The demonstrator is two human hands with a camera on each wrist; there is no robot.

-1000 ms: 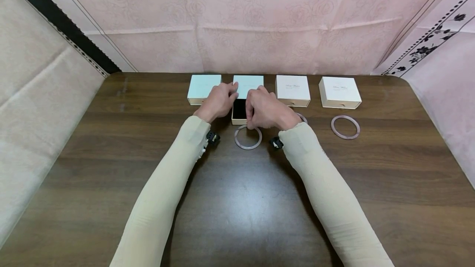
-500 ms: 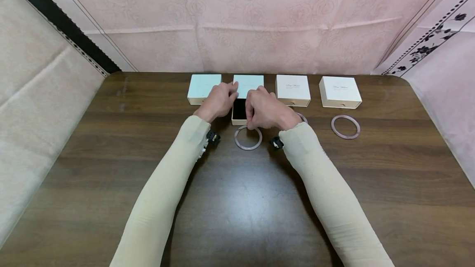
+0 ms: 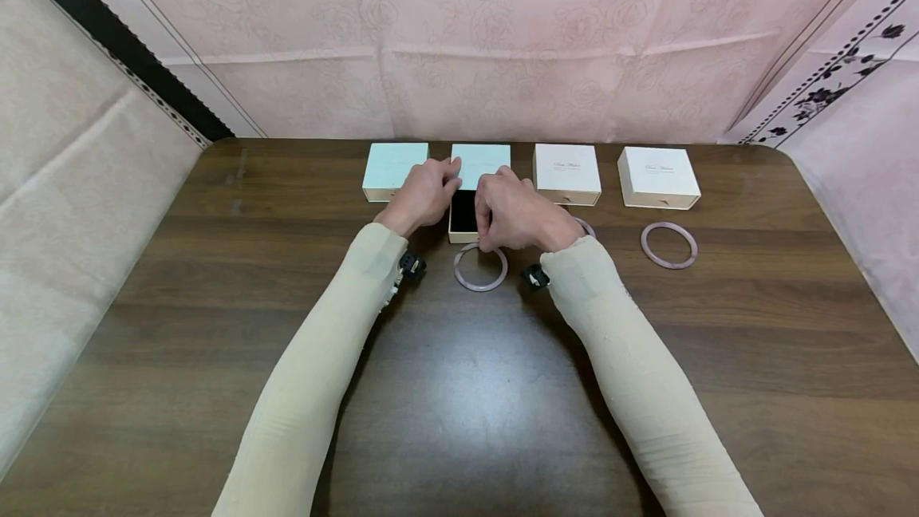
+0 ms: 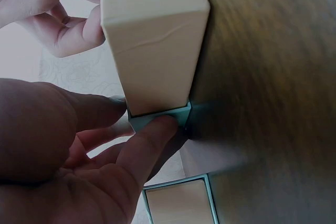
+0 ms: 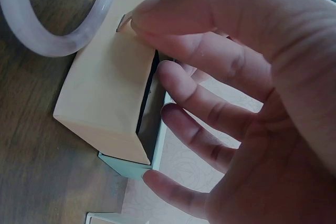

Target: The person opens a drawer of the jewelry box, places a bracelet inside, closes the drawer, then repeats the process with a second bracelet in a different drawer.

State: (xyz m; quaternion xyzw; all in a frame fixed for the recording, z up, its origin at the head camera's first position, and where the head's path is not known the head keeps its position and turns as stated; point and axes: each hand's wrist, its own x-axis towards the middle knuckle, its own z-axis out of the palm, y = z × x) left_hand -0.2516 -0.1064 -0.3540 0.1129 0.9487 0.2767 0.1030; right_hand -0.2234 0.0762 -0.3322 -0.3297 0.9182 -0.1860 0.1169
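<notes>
A mint-topped jewelry box (image 3: 481, 164) stands at the back of the table, its cream drawer (image 4: 157, 61) slid well out toward me, with a black inside. My left hand (image 3: 422, 194) grips the box's mint sleeve (image 4: 187, 111), thumb and fingers on its sides at the opening. With thumb and index finger, my right hand (image 3: 517, 210) pinches the small pull tab (image 5: 123, 23) on the drawer front; its other fingers are spread beside the drawer's edge. Just before the drawer lies a pale lilac bangle (image 3: 480, 288), close to the right fingertips.
Another mint box (image 3: 393, 170) stands to the left, and two white boxes, a nearer one (image 3: 565, 172) and a far right one (image 3: 658, 175), to the right. A second bangle (image 3: 669, 265) lies at right; a third bangle (image 3: 587, 228) is mostly hidden by my right wrist. Pink cloth (image 3: 459, 38) hangs behind.
</notes>
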